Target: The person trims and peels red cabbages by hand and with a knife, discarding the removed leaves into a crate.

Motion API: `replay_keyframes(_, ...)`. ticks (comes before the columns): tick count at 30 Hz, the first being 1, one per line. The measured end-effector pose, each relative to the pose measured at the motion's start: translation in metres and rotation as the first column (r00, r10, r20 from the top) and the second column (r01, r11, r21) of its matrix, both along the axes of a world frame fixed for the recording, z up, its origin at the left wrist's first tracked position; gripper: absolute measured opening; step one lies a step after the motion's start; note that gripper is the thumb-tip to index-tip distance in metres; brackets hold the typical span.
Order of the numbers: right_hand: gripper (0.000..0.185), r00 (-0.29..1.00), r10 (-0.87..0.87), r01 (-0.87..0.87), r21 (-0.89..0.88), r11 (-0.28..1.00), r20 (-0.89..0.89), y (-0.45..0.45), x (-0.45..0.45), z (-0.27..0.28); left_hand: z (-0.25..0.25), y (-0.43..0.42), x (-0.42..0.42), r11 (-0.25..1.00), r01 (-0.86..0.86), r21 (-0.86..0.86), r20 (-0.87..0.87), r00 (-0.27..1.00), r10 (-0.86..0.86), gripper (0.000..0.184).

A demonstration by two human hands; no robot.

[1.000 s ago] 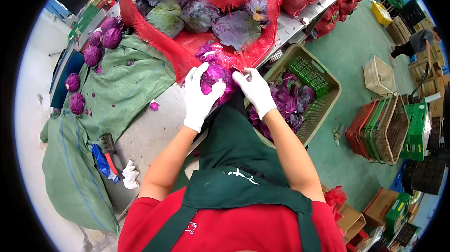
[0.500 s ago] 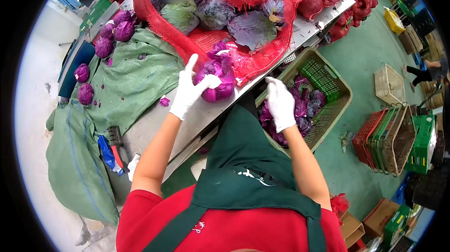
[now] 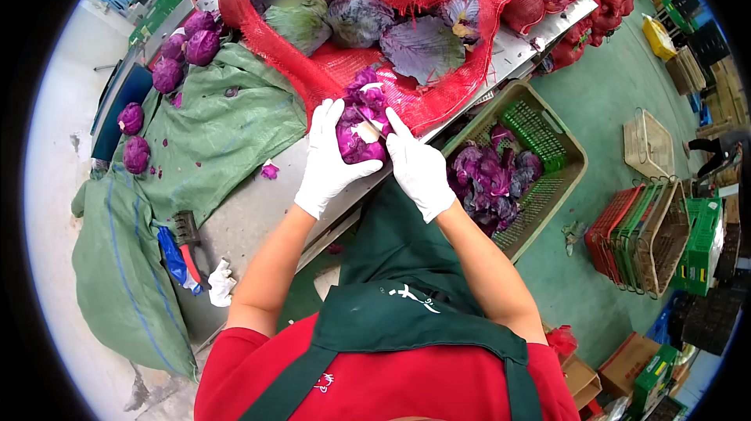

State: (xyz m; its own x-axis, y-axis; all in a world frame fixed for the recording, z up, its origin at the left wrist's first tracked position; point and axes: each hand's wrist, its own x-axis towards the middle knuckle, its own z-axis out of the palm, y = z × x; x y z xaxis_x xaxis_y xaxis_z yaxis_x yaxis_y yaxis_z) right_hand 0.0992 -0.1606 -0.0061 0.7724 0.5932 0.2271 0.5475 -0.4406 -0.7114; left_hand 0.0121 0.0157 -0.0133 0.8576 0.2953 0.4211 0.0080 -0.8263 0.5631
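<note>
A purple cabbage (image 3: pixel 348 142) with a pale cut stem face sits at the table's front edge, loose purple leaves (image 3: pixel 366 91) just behind it. My white-gloved left hand (image 3: pixel 327 161) wraps its left and near sides, thumb across the front. From the right, my gloved right hand (image 3: pixel 420 169) reaches the cabbage, closed round what looks like a small knife; its thin blade (image 3: pixel 368 120) lies against the stem area, and the handle is hidden in the glove. Beyond them, an open red mesh sack (image 3: pixel 313 86) holds several cabbages with dark outer leaves (image 3: pixel 425 49).
Below on the right stands a green crate (image 3: pixel 551 210) with stripped purple leaves (image 3: pixel 489 186). Several peeled cabbages (image 3: pixel 167 75) line the left, by a green woven sheet (image 3: pixel 211 131). A brush-like tool with red handle (image 3: pixel 188 241) lies nearer. Stacked crates (image 3: pixel 637 233) stand on the floor.
My right hand has moved from above the crate up to the cabbage, and the blade now shows. The cabbage has turned, its cut stem facing up; my left hand has closed in around it.
</note>
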Motion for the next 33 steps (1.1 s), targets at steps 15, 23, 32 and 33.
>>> replay_keyframes(15, 0.037, 0.995, -0.090, 0.088, 0.041, 0.995, 0.054, 0.004, 0.035, -0.040, -0.001, -0.036, 0.003, 0.995, -0.088, 0.046, -0.005, 0.996, 0.088, 0.116)
replay_keyframes(23, 0.039, 0.993, -0.018, 0.019, -0.007, 1.000, 0.118, -0.022, 0.017, -0.005, -0.015, -0.019, -0.007, 0.998, -0.055, -0.034, 0.037, 0.998, 0.056, 0.121)
replay_keyframes(32, 0.042, 0.977, 0.011, 0.001, -0.055, 0.998, 0.212, -0.003, 0.010, -0.012, -0.014, -0.017, -0.007, 0.994, -0.074, -0.075, 0.012, 0.997, 0.075, 0.119)
replay_keyframes(33, 0.041, 0.971, -0.011, 0.027, -0.064, 0.998, 0.238, -0.001, 0.011, -0.012, -0.014, -0.017, -0.005, 0.994, -0.085, -0.070, 0.021, 0.996, 0.087, 0.120)
